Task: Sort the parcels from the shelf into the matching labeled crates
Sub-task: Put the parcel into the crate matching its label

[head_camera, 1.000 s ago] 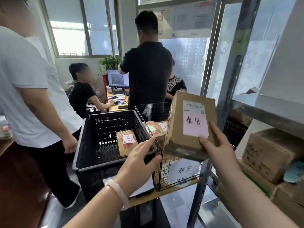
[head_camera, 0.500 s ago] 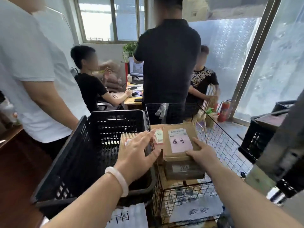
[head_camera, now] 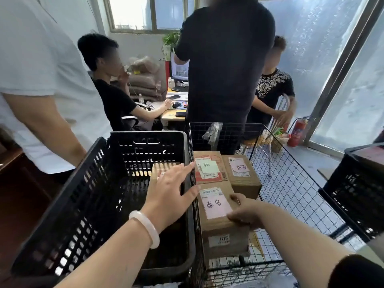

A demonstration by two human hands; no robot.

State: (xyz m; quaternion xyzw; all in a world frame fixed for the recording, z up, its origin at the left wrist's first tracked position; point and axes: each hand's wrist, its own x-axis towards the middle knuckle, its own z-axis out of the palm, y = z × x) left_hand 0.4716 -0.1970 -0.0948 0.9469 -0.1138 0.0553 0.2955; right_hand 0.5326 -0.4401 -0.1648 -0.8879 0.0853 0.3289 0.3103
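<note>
A brown cardboard parcel point(head_camera: 218, 227) with a pink handwritten label sits inside the wire basket point(head_camera: 295, 190), at its near left side. My right hand point(head_camera: 243, 213) grips the parcel's right edge. Behind it lie two more parcels, one with a green note point(head_camera: 209, 168) and one with a pink note point(head_camera: 241, 173). My left hand point(head_camera: 170, 194), with a white bangle on the wrist, hovers open over the rim between the basket and the black plastic crate point(head_camera: 99, 194). A parcel point(head_camera: 160, 169) inside the crate is partly hidden by that hand.
A person in a white shirt point(head_camera: 41, 84) stands close at the left of the crate. A person in black point(head_camera: 224, 65) stands behind the basket, with two seated people by a desk. Another black crate point(head_camera: 361, 183) sits at the right, and a fire extinguisher point(head_camera: 298, 132) beyond.
My right hand carried the pink-labelled parcel from beside the shelf down into the wire basket. The view swung left and down, away from the shelf. My left hand stayed open over the crate rim.
</note>
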